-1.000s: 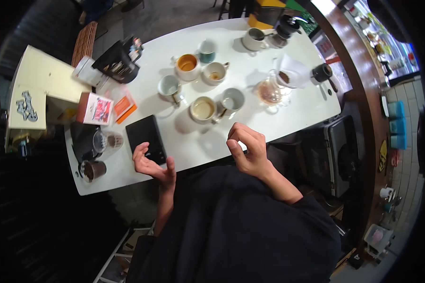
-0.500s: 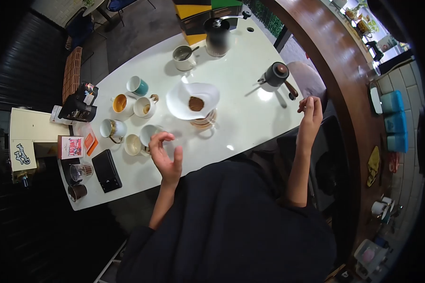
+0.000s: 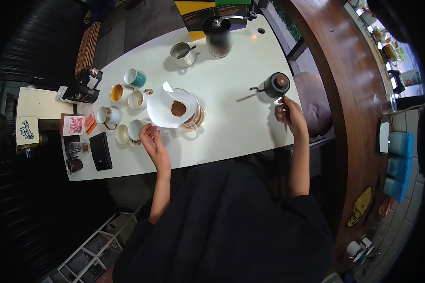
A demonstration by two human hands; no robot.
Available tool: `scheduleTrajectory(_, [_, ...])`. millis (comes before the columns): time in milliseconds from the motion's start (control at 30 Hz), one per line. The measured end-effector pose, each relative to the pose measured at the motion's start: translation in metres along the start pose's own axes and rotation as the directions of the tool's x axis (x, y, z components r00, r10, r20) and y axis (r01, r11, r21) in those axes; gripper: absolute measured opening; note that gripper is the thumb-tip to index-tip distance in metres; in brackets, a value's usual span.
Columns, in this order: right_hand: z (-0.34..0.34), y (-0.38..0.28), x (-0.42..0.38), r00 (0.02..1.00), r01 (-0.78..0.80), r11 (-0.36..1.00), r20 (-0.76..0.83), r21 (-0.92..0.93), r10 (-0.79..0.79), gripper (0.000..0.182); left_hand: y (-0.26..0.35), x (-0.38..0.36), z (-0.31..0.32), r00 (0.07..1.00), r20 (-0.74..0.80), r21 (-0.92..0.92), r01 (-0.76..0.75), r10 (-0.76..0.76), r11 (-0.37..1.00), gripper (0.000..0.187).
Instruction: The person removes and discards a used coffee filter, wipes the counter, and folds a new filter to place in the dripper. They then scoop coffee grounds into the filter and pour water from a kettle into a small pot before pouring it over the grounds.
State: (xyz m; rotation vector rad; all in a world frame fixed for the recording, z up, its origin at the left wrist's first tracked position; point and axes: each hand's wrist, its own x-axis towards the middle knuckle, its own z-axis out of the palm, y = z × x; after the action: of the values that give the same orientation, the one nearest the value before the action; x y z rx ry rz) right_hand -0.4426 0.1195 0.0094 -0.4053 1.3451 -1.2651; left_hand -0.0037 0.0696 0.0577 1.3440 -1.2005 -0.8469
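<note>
On the white surface (image 3: 231, 118) the paper filter (image 3: 167, 109) with ground coffee sits ready on its glass server near the middle, unwetted as far as shows. The right hand (image 3: 290, 114) closes on the black kettle's (image 3: 276, 85) handle at the right edge; the left hand (image 3: 149, 137) rests loosely open beside the filter. Cup contents are hard to make out.

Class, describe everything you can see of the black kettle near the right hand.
The black kettle stands upright on the white table near its far right edge. It is small, dark and round, with a brownish knob on the lid and a thin spout pointing left. The right hand grips its handle. Its material is unclear.
</note>
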Motion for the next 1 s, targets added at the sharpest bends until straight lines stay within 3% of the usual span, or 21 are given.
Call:
scheduleTrajectory(33, [0.003,-0.001,-0.001,0.991,-0.071,0.982,0.12,0.175,0.05,0.033,-0.002,0.002,0.001,0.999,0.049,0.008,0.013,-0.013,1.0,0.039])
scheduleTrajectory(100, [0.005,-0.001,0.0,0.987,-0.127,0.965,0.123,0.23,0.101,0.031,-0.009,0.005,0.002,0.995,0.102,0.01,0.019,-0.02,1.0,0.04])
scheduleTrajectory(167, [-0.001,0.005,0.008,0.917,-0.264,0.883,0.384,0.388,0.106,0.031,-0.018,0.006,0.005,0.991,0.121,0.051,0.059,-0.065,0.997,0.046])
scheduleTrajectory(267, [0.01,0.008,0.007,0.927,-0.273,0.86,0.356,0.432,0.116,0.032,-0.012,0.014,0.009,0.965,0.242,0.082,0.089,-0.107,0.993,0.05])
scheduleTrajectory(300, [0.016,0.013,0.007,0.942,-0.249,0.856,0.319,0.452,0.106,0.033,-0.012,0.015,0.008,0.97,0.218,0.082,0.094,-0.11,0.992,0.05])
scheduleTrajectory(467, [0.066,0.003,-0.02,0.998,-0.064,0.963,0.013,0.262,0.063,0.033,-0.023,0.016,0.004,0.954,0.294,0.11,0.021,-0.053,0.994,0.048])
scheduleTrajectory(700, [0.115,-0.037,-0.06,0.998,-0.024,0.99,0.067,0.138,0.015,0.034,-0.005,0.016,0.004,0.933,0.359,0.181,-0.068,-0.002,0.981,0.037])
scheduleTrajectory(767, [0.136,-0.053,-0.072,0.998,0.001,0.993,0.062,0.12,-0.009,0.034,0.0,0.019,0.002,0.895,0.431,0.315,-0.27,0.116,0.91,0.037])
scheduleTrajectory(1000, [0.184,-0.08,-0.095,0.98,0.143,0.988,0.148,-0.06,-0.133,0.035,-0.02,0.02,0.002,0.861,0.478,0.314,-0.352,0.174,0.882,0.037])
